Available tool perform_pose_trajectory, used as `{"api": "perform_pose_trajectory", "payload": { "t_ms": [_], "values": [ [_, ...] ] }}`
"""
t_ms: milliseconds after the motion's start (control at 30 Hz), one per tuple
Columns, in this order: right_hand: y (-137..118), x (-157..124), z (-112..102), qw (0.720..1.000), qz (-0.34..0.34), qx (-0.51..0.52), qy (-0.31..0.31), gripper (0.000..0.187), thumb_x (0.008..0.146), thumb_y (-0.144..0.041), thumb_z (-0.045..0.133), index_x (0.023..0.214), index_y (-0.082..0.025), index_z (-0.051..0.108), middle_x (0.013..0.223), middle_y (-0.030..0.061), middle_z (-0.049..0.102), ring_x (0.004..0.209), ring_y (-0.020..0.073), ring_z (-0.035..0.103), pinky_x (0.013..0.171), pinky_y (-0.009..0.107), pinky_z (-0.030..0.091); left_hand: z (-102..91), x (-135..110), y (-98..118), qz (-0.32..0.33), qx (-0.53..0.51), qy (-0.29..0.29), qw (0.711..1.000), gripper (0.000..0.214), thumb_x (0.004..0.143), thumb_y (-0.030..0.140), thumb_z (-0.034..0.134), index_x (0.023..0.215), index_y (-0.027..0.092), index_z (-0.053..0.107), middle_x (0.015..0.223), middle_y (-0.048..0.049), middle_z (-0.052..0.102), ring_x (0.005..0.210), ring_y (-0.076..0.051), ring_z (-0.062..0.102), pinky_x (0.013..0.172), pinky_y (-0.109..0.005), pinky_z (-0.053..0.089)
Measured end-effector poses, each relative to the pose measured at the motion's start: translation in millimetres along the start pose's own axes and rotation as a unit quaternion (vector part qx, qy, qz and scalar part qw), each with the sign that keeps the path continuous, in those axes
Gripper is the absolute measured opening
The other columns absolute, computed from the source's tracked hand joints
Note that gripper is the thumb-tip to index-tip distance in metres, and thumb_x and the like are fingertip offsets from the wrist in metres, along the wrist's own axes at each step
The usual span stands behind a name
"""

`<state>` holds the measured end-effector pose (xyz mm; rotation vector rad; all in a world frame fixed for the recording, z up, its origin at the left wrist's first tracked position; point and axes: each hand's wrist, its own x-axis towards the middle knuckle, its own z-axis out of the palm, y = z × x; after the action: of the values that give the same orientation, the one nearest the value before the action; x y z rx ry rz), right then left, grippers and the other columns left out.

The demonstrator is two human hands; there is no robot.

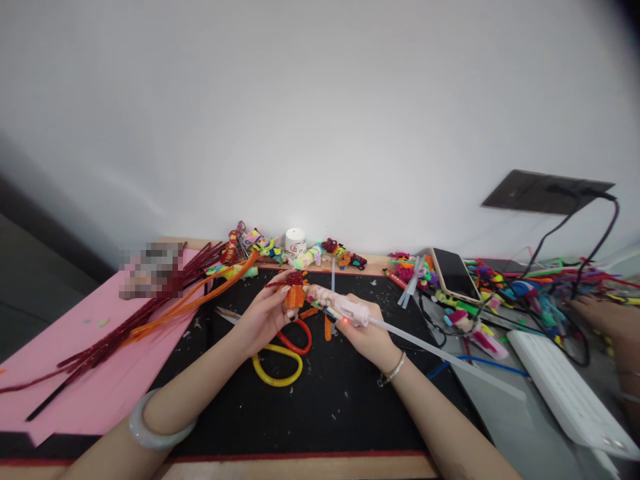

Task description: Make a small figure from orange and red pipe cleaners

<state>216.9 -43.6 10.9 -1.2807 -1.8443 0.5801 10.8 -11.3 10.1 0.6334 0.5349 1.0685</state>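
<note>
My left hand (265, 320) pinches a small orange and dark red pipe-cleaner figure (295, 295) above the black mat. In my right hand (367, 333) is a pale hot glue gun (353, 311), its nozzle close to the figure's right side; I cannot tell if they touch. A long translucent glue stick (450, 360) sticks out of the gun's back, and a small red light glows on it. Below my left hand lie scissors (278, 365) with one yellow and one red handle loop, partly hidden by the hand.
Dark red pipe cleaners (125, 323) and orange ones (175, 308) lie on pink sheet (55, 373) at left. Finished-looking fuzzy pieces and a white tub (295, 242) line the wall. At right are a phone (454, 273), a white power strip (570, 387), cables and another person's hand (600, 317).
</note>
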Motion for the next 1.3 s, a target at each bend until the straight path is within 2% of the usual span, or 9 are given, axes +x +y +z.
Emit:
{"api": "perform_pose_trajectory", "payload": {
  "t_ms": [167, 500, 733, 900, 1033, 1133, 1300],
  "values": [
    [-2, 1, 0, 1.000, -0.008, 0.003, 0.014, 0.013, 0.073, -0.020, 0.054, 0.064, -0.022, 0.044, 0.058, -0.0042, 0.046, 0.050, 0.0117, 0.047, 0.049, 0.023, 0.036, 3.5, -1, 3, -0.014, -0.013, 0.009, 1.000, 0.052, 0.078, 0.016, 0.064, 0.126, 0.026, 0.050, 0.076, 0.0003, 0.058, 0.051, -0.007, 0.049, 0.052, -0.020, 0.045],
    [2, 0, 1, 1.000, -0.016, 0.020, -0.008, 0.002, 0.076, -0.021, 0.054, 0.075, -0.021, 0.055, 0.065, -0.0017, 0.053, 0.057, 0.0131, 0.052, 0.054, 0.023, 0.041, 1.3, -1, 2, -0.029, -0.032, 0.005, 0.999, 0.046, 0.075, 0.019, 0.068, 0.118, 0.027, 0.056, 0.078, 0.0011, 0.056, 0.052, -0.006, 0.046, 0.053, -0.020, 0.044],
    [-1, 1, -1, 1.000, 0.015, -0.024, 0.007, 0.015, 0.073, -0.022, 0.055, 0.063, -0.021, 0.044, 0.057, -0.0047, 0.048, 0.050, 0.0114, 0.048, 0.049, 0.022, 0.035, 5.3, -1, 4, -0.012, -0.030, 0.026, 0.999, 0.042, 0.075, 0.016, 0.067, 0.115, 0.025, 0.059, 0.077, 0.0008, 0.056, 0.054, -0.007, 0.046, 0.052, -0.020, 0.044],
    [4, 2, -4, 0.994, 0.059, -0.093, 0.014, 0.009, 0.080, -0.029, 0.055, 0.077, -0.021, 0.055, 0.070, -0.0010, 0.062, 0.062, 0.0135, 0.058, 0.056, 0.021, 0.038, 3.0, 1, 3, 0.016, -0.002, 0.036, 0.999, 0.040, 0.076, 0.016, 0.067, 0.115, 0.024, 0.059, 0.086, -0.0012, 0.059, 0.059, -0.007, 0.052, 0.054, -0.019, 0.046],
    [10, 5, -10, 0.964, 0.104, -0.242, 0.016, 0.014, 0.085, -0.033, 0.051, 0.087, -0.022, 0.059, 0.076, 0.0016, 0.065, 0.066, 0.0163, 0.060, 0.056, 0.023, 0.035, -1.6, 3, 0, 0.040, 0.024, 0.036, 0.998, 0.039, 0.079, 0.017, 0.066, 0.117, 0.027, 0.057, 0.083, -0.0002, 0.058, 0.064, -0.008, 0.055, 0.060, -0.019, 0.049],
    [12, 6, -15, 0.934, 0.124, -0.334, 0.013, 0.014, 0.083, -0.027, 0.053, 0.095, -0.021, 0.058, 0.086, 0.0036, 0.066, 0.076, 0.0192, 0.061, 0.062, 0.026, 0.035, -3.2, 3, -2, 0.054, 0.046, 0.029, 0.997, 0.040, 0.080, 0.019, 0.065, 0.118, 0.028, 0.055, 0.085, -0.0008, 0.059, 0.068, -0.009, 0.055, 0.061, -0.020, 0.049],
    [16, 4, -14, 0.891, 0.160, -0.424, 0.017, 0.033, 0.082, -0.023, 0.053, 0.115, -0.022, 0.055, 0.101, 0.0082, 0.063, 0.096, 0.0267, 0.055, 0.076, 0.036, 0.035, -2.8, 1, -4, 0.068, 0.092, 0.028, 0.993, 0.041, 0.079, 0.021, 0.066, 0.118, 0.028, 0.054, 0.090, -0.0005, 0.058, 0.069, -0.008, 0.055, 0.065, -0.021, 0.049]
  ]
}}
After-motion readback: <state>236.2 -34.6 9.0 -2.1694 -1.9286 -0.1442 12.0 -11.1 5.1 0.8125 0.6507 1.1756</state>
